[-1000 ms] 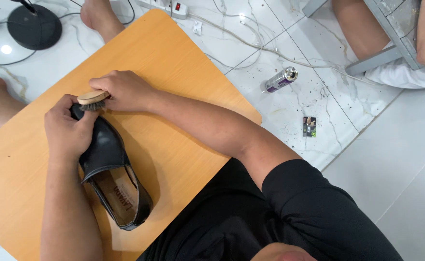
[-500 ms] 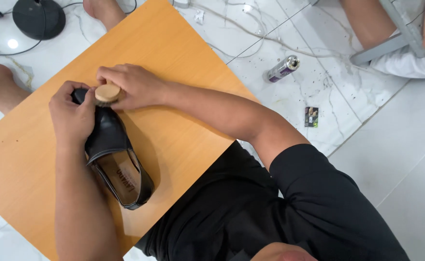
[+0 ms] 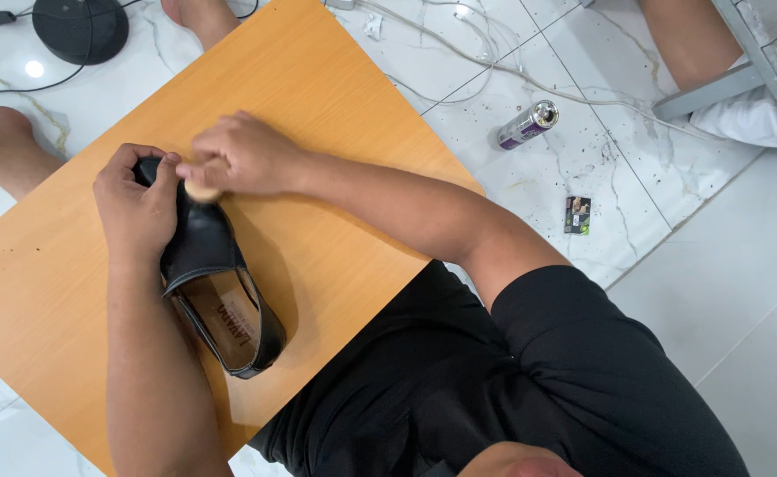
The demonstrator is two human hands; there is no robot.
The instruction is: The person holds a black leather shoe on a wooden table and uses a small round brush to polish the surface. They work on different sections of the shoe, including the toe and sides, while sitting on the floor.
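Left hand (image 3: 136, 208) grips the black shoe's (image 3: 216, 291) toe; right hand (image 3: 242, 155) presses a round brush (image 3: 201, 191) against it.

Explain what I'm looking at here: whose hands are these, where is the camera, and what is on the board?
There is no machine here. The camera sits on a person's head and looks down at their own two bare hands. A wooden board lies on a tiled floor. On it rests a black shoe, opening upward. The left hand grips the shoe's toe end. The right hand presses a small wooden-backed brush against the same end. On the floor beside the board lie a spray can, a small packet and cables. Another person's legs show at the top right.
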